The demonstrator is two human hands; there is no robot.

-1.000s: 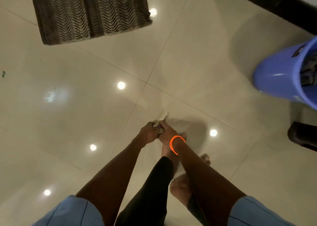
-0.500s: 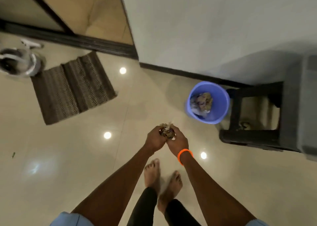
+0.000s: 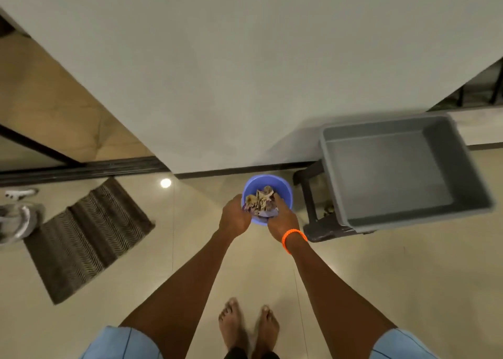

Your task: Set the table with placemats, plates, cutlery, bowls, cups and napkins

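Note:
Both hands are stretched out in front of me, held together over a blue plastic bin (image 3: pixel 268 181) that stands on the floor by the wall. My left hand (image 3: pixel 234 217) and my right hand (image 3: pixel 281 222), which has an orange band at the wrist, grip a crumpled wad of dirty paper scraps (image 3: pixel 260 202) between them. The wad hangs over the bin's mouth and hides what lies inside. No placemats, plates, cutlery, bowls or cups are in view.
A grey plastic tub (image 3: pixel 394 176) sits on a dark stool (image 3: pixel 311 195) right of the bin. A brown striped mat (image 3: pixel 84 233) lies on the tiled floor to the left, with shoes (image 3: pixel 16 218) beside it. A wall (image 3: pixel 245 72) rises just behind the bin.
I have risen from the floor with the wad in both hands. My hands have moved forward and now sit over the blue bin, and the grey tub has come into view.

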